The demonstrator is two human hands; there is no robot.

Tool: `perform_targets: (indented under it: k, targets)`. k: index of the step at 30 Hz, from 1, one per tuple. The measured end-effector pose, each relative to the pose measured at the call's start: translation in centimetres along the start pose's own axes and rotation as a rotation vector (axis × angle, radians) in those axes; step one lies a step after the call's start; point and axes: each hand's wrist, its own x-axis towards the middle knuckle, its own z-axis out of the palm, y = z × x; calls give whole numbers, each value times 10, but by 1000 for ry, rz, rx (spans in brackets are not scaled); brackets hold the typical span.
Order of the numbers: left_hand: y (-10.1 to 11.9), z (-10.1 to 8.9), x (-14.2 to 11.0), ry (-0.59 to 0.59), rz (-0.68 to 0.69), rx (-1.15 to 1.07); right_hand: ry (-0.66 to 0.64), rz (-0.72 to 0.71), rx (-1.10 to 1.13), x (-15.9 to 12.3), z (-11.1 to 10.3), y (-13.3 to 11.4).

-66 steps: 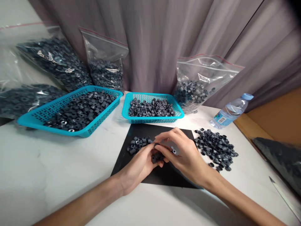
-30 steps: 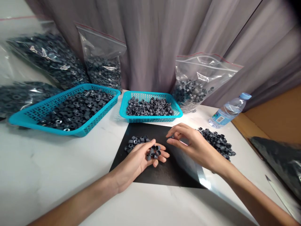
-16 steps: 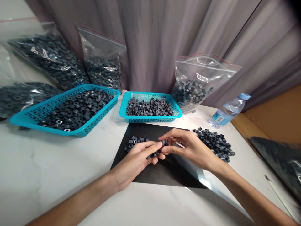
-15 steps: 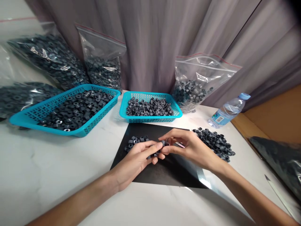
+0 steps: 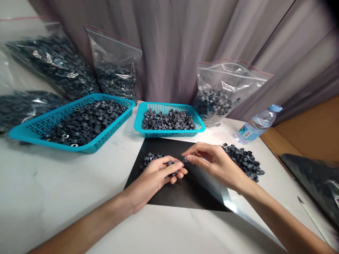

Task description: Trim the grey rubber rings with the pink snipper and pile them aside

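Several small dark grey ring-shaped pieces (image 5: 172,168) lie in my left hand (image 5: 160,171), its fingers curled round them and the thumb on top. Just to the right, my right hand (image 5: 212,160) pinches one dark grey ring (image 5: 185,158) between thumb and fingertips. A slim object with a pinkish part shows partly behind the right fingers; I cannot make out what it is. Both hands are above a black mat (image 5: 185,194). One pile of dark rings (image 5: 150,158) sits on the mat behind my left hand, and a larger pile (image 5: 245,160) lies beyond my right wrist.
Two blue plastic baskets (image 5: 92,146) (image 5: 169,134) of rings stand at the back and left. Clear zip bags (image 5: 116,77) (image 5: 217,102) of similar pieces lean by the curtain. A water bottle (image 5: 256,123) stands at right, near a dark bag (image 5: 312,180) and a cardboard surface (image 5: 315,130).
My right hand has drawn slightly away from my left, with a ring between its fingertips. My left hand stays nearly in place, holding its rings.
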Motion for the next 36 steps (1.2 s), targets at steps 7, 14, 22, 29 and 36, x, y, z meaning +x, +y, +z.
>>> perform_targets:
  k: [7, 14, 22, 29, 36]
  targets:
    - [-5, -2, 3, 3, 36, -23, 81, -34, 13, -2, 7, 3]
    - [-8, -5, 5, 30, 75, -39, 211, -61, -143, -8, 15, 0]
    - [1, -1, 3, 57, 97, 93, 165, -12, -92, -9, 21, 1]
    - [1, -2, 0, 14, 59, 74, 169, 51, 88, -2, 12, 8]
    - [-1, -2, -1, -12, 58, 51, 73, 153, 193, 2, -3, 7]
